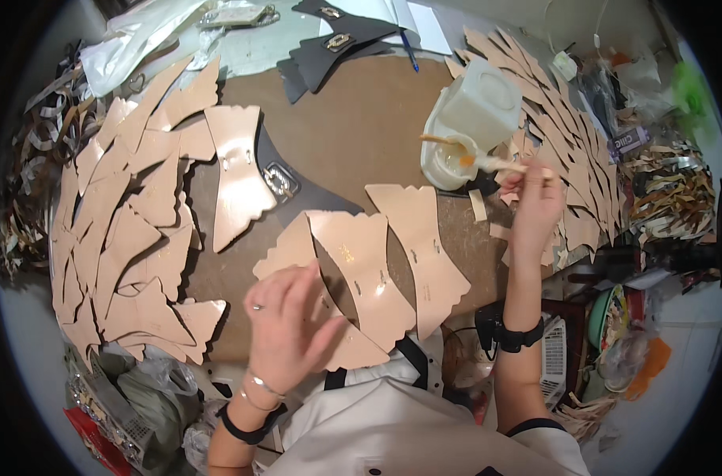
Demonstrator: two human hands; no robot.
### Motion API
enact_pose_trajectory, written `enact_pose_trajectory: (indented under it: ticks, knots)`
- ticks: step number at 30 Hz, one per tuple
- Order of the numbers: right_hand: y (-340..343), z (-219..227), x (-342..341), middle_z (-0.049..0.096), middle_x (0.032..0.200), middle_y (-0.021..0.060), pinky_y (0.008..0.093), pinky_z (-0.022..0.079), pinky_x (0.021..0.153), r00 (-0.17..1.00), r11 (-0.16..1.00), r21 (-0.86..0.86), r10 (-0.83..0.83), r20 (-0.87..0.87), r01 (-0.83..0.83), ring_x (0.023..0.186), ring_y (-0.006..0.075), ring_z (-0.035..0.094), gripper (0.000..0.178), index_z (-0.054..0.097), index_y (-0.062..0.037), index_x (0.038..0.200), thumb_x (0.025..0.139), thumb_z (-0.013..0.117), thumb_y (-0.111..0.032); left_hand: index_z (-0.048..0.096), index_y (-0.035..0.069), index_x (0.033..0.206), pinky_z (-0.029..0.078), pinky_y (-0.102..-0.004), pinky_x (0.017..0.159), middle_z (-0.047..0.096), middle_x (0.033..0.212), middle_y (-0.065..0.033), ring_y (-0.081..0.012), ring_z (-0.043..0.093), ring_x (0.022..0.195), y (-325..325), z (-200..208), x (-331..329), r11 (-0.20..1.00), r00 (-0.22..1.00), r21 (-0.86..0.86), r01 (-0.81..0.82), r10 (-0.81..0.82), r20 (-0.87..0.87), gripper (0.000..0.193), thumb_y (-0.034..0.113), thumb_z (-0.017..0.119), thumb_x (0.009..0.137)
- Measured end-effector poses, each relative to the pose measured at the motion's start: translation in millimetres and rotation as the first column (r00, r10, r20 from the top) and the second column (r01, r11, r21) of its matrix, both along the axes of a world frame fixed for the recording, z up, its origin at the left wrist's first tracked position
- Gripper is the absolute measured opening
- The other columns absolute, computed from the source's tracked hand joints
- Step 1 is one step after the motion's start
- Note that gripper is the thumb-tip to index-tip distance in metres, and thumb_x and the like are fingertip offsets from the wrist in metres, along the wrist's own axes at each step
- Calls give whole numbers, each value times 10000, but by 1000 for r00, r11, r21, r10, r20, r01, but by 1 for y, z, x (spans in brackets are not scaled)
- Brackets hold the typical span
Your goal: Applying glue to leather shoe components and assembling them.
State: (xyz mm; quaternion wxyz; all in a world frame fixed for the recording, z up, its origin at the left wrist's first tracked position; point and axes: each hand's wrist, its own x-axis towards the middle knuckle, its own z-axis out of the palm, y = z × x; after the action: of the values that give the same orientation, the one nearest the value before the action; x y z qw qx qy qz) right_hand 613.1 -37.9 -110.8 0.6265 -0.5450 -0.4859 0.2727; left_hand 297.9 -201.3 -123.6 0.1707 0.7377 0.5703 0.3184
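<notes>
My right hand (pixel 533 186) pinches the wooden handle of a glue brush (pixel 496 163). Its pale tip is at the mouth of a white glue pot (pixel 438 172) on the right of the table. Over the nearest peach leather piece (pixel 341 337), my left hand (pixel 286 317) has its thumb apart from the fingers and holds nothing. Two more scalloped peach pieces, one in the middle (pixel 357 258) and one further right (pixel 424 258), lie beside it, slits at their waists. Another peach piece (pixel 238 170) lies partly over a dark grey piece with a buckle (pixel 280 181).
A big pile of peach pieces (pixel 131 230) covers the left side, and overlapping rows (pixel 567 151) fill the right. Dark buckled pieces (pixel 337 47) and a blue pen (pixel 409 50) lie at the back. Leather strips (pixel 670 190) hang beyond the right edge.
</notes>
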Motion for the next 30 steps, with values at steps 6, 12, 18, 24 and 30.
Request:
enact_pose_trajectory:
  ticks: [6,12,18,24,30]
  knots:
    - [-18,-4,24,571,680,35,236,473,516,990,982,-176,-50,132,73,557,97,556,275,574,-17,988,1072,497,-266,368,92,1516,286,-472,1096,566,1393,-100,-296,535,1260,-15,-6,-30,976,999,-212,-46,41,-25,959,306,851,715]
    - [-96,15,-75,590,834,66,227,495,541,864,842,-198,498,-73,-502,630,104,586,265,551,-12,971,1082,461,-235,270,116,1572,323,-452,1087,631,1328,-55,-250,556,1249,-14,-21,-34,976,990,-213,-37,64,124,1091,292,874,681]
    - [-129,-12,-142,638,864,94,271,497,614,690,697,-208,714,120,-686,678,136,607,97,585,5,995,1024,519,-59,269,128,1578,308,-439,1090,627,1367,-25,-206,566,1248,-17,-27,-33,979,987,-198,-47,75,139,1130,329,896,660]
    - [-126,-15,-144,631,802,114,323,491,609,595,739,-134,624,506,-660,662,248,616,30,603,12,943,952,601,-17,289,137,1566,313,-441,1089,630,1361,-17,-206,571,1239,-19,-26,-34,980,987,-195,-51,80,143,1120,276,907,643]
    - [-115,1,-128,636,803,122,353,506,627,603,812,-128,519,606,-570,678,285,621,36,614,17,904,925,623,-11,308,129,1557,317,-428,1092,640,1348,-23,-210,581,1236,-17,-26,-33,975,988,-212,-72,98,116,1114,279,909,632]
